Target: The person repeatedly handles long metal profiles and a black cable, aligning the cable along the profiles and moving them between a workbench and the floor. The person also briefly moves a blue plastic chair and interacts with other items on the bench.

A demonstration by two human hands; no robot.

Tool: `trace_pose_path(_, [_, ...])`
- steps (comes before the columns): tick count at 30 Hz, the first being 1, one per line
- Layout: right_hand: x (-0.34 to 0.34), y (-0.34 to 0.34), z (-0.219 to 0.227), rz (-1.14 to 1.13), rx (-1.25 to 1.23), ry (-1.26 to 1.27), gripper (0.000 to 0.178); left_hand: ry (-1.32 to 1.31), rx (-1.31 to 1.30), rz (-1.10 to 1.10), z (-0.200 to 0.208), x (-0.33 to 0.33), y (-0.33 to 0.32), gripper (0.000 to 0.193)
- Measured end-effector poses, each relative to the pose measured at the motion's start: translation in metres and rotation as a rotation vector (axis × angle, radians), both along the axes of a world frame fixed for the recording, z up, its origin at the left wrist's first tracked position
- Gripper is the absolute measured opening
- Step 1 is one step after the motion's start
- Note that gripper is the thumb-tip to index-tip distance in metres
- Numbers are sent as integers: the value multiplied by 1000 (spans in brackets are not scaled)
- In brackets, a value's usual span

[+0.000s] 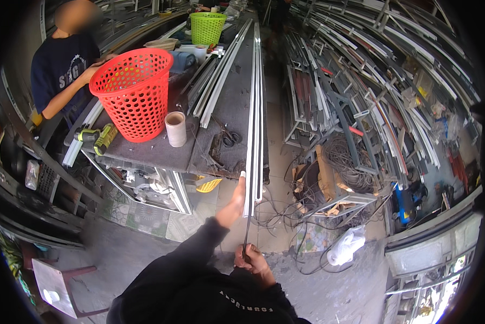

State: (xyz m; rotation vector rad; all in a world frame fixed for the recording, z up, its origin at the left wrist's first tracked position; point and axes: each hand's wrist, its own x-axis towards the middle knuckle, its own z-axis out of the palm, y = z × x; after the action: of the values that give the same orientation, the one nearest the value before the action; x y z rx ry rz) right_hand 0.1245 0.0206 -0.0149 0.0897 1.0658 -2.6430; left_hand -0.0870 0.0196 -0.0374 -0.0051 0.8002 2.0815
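Note:
A pair of long white metal profiles [255, 119] runs away from me along the right edge of the grey-covered bench [210, 154]. My left hand [233, 204] holds their near end from the left side, its thumb stretched along the edge and its other fingers mostly hidden. From that end a thin dark strip [247, 235] comes down toward my body. My right hand [254, 260] is closed around the strip, close to my front. Black-handled scissors [231, 137] lie on the bench, left of the profiles.
A red perforated basket [134, 100], a tape roll [175, 129] and green-black power tools [97, 137] stand on the bench. Behind the basket is a co-worker [67, 65]. A green basket [207, 28] stands farther back. Racked profiles [356, 70], coiled wire [345, 156] and a white bag [346, 245] lie right.

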Motion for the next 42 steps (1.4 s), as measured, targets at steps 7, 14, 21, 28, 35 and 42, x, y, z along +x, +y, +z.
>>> trace_pose_path(7, [-7, -46, 49, -648, 370, -243, 29, -66, 59, 13, 7, 3, -2, 62])
trace_pose_path(14, [-54, -4, 30, -558, 57, -86, 40, -130, 78, 43, 18, 5, -4, 68])
trace_pose_path(21, [9, -5, 11, 6, 127, -78, 46, 15, 125, -2, -5, 2, -2, 65])
trace_pose_path(28, [-22, -26, 68, -545, 379, -341, 38, -16, 115, 22, -10, 2, 1, 67])
trace_pose_path(35, [-54, -14, 44, -483, 69, -115, 44, -83, -14, 44, 5, 2, -1, 63])
trace_pose_path(42, [-31, -24, 50, -433, 138, -262, 40, -47, 53, 54, 5, 5, 0, 63])
